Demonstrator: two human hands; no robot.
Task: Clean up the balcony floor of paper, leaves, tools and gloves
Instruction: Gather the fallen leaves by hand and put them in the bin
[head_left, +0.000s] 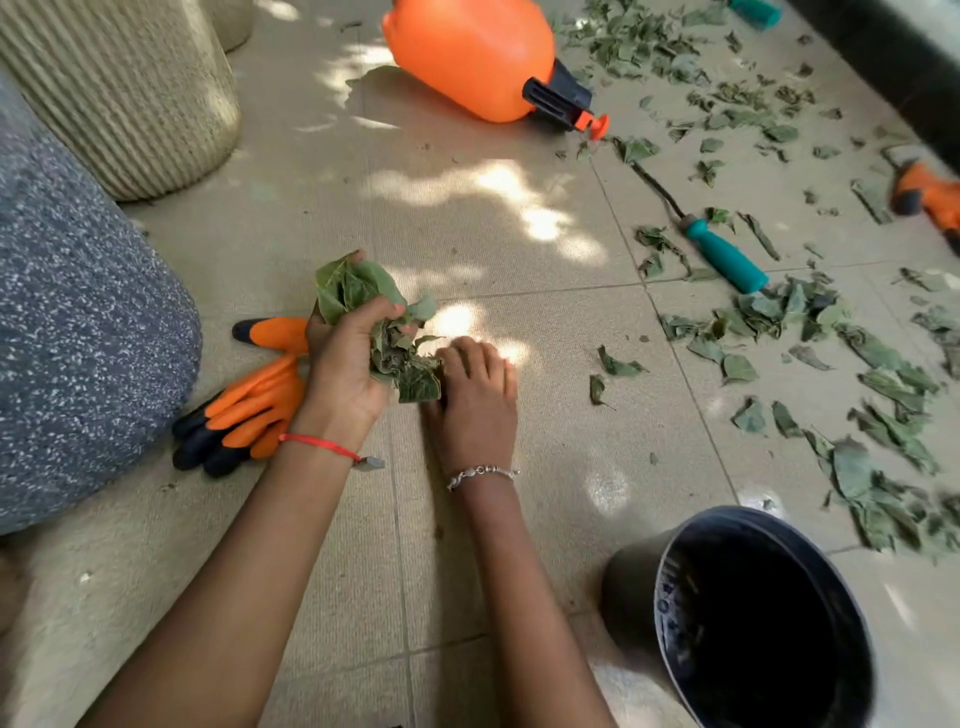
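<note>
My left hand (345, 364) grips a bunch of green leaves (363, 296) just above the tiled floor. My right hand (478, 395) lies palm down on the floor beside it, fingers curled against the lower end of the same bunch. An orange and black glove (249, 410) lies on the floor under my left wrist. Many loose leaves (779, 312) are scattered over the tiles to the right. A teal-handled garden tool (724, 254) lies among them. A second orange glove (930, 195) sits at the far right edge.
A black bucket (634, 582) stands at the lower right, tilted toward me with dark contents. An orange sprayer jug (472, 57) lies on its side at the top. A ribbed beige planter (130, 88) and a speckled blue pot (78, 322) stand on the left.
</note>
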